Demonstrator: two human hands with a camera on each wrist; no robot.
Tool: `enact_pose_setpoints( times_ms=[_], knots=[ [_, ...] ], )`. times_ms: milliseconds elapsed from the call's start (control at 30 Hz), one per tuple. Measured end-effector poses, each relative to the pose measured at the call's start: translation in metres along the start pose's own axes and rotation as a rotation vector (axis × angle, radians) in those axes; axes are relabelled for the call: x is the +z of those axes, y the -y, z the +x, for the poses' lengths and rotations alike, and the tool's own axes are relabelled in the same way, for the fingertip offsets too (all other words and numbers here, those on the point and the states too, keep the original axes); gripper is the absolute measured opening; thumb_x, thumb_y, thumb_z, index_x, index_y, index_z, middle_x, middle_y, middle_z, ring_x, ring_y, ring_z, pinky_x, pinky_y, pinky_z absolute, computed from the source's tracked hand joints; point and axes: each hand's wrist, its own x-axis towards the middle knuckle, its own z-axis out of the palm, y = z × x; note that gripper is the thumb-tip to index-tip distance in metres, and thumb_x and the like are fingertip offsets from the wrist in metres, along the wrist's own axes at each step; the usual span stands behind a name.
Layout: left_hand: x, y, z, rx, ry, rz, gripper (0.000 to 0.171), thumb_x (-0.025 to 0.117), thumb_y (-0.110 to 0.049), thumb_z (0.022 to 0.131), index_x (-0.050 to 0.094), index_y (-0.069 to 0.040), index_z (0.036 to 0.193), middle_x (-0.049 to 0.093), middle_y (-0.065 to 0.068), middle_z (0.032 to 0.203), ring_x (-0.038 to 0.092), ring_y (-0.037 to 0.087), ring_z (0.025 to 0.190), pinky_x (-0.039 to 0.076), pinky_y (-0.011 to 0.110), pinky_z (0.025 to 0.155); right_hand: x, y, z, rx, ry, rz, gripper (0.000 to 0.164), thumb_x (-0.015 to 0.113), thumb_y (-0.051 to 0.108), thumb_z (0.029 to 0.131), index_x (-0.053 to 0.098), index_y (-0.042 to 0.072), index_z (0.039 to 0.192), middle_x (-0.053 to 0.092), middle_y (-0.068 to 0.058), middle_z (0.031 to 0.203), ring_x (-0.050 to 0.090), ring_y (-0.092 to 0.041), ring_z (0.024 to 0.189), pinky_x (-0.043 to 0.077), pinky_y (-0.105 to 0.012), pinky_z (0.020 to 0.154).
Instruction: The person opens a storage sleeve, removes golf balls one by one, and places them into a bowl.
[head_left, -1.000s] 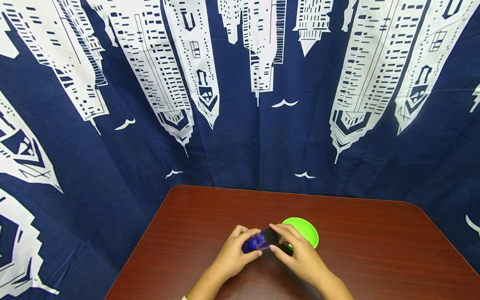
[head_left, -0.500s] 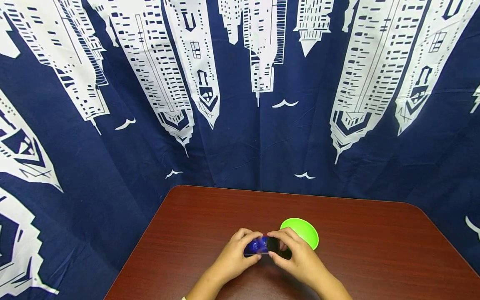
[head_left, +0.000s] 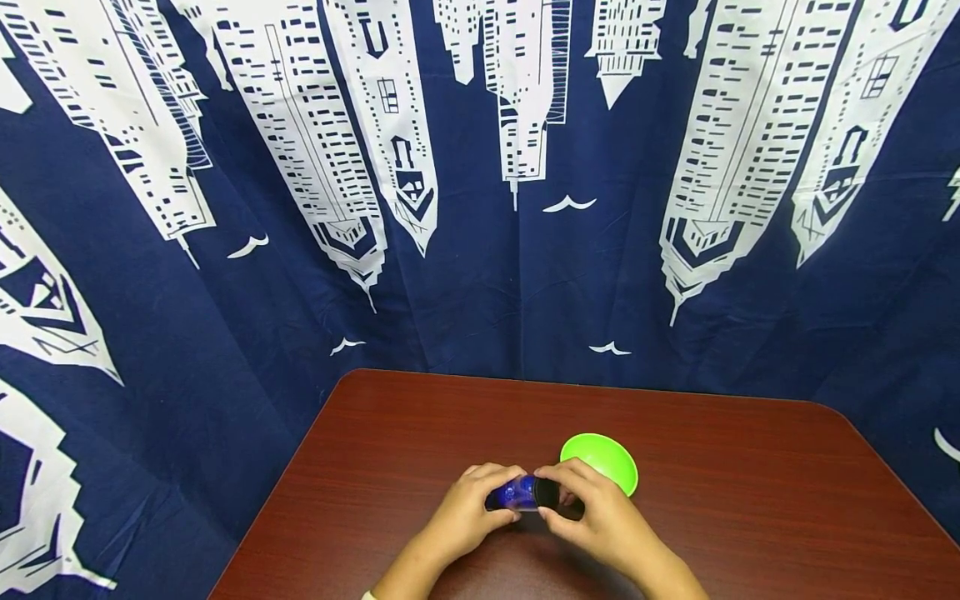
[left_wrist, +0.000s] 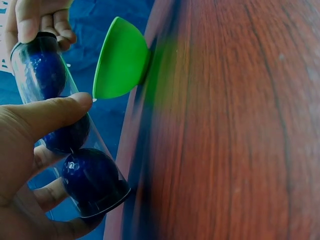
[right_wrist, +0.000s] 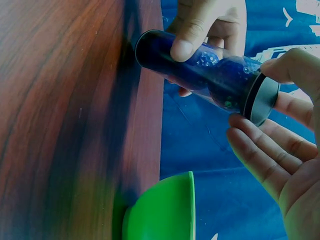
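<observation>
Gripping a clear tube (right_wrist: pixel 215 80) w/ dark-blue balls (left_wrist: pixel 92 180): L hand (head_left: pixel 463 515) curled round its body, R hand (head_left: pixel 603 521) pinching the black cap (right_wrist: pixel 264 100), green bowl (head_left: pixel 611 458) just beyond.

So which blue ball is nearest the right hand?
The end ball beside the black cap the right hand holds; the middle ball and last ball sit farther away.
</observation>
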Motion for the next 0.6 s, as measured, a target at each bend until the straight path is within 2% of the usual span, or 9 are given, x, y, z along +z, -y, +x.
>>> enact_pose_setpoints(
  times_ms=[233, 367, 600],
  knots=[
    [-0.0007, 0.0007, 0.0002, 0.013, -0.010, -0.001, 0.055, 0.081, -0.026, 0.084, 0.063, -0.031, 0.135, 0.067, -0.010, 0.128, 0.060, 0.016, 0.119, 0.053, 0.041, 0.100, -0.0034, -0.0007, 0.0006, 0.035, 0.042, 0.059, 0.044, 0.085, 0.010, 0.078, 0.070, 0.012, 0.119, 0.065, 0.008, 0.098, 0.061, -0.002, 0.074, 0.056, -0.020, 0.063],
    [-0.0007, 0.0018, 0.0000, -0.004, -0.012, -0.006, 0.054, 0.082, -0.024, 0.084, 0.064, -0.031, 0.134, 0.066, -0.010, 0.129, 0.060, 0.016, 0.120, 0.052, 0.042, 0.102, -0.0037, -0.0010, -0.0002, 0.061, 0.073, 0.102, 0.043, 0.083, 0.008, 0.080, 0.069, 0.010, 0.121, 0.066, 0.006, 0.098, 0.063, -0.004, 0.075, 0.058, -0.022, 0.066],
    [-0.0001, 0.0001, -0.0002, -0.045, -0.003, -0.045, 0.056, 0.083, -0.021, 0.084, 0.063, -0.035, 0.134, 0.065, -0.010, 0.129, 0.058, 0.016, 0.119, 0.053, 0.042, 0.100, -0.0011, -0.0011, -0.0007, 0.058, 0.052, 0.086, 0.045, 0.085, 0.009, 0.080, 0.069, 0.010, 0.121, 0.063, 0.008, 0.102, 0.061, -0.005, 0.075, 0.058, -0.024, 0.065]
  ],
)
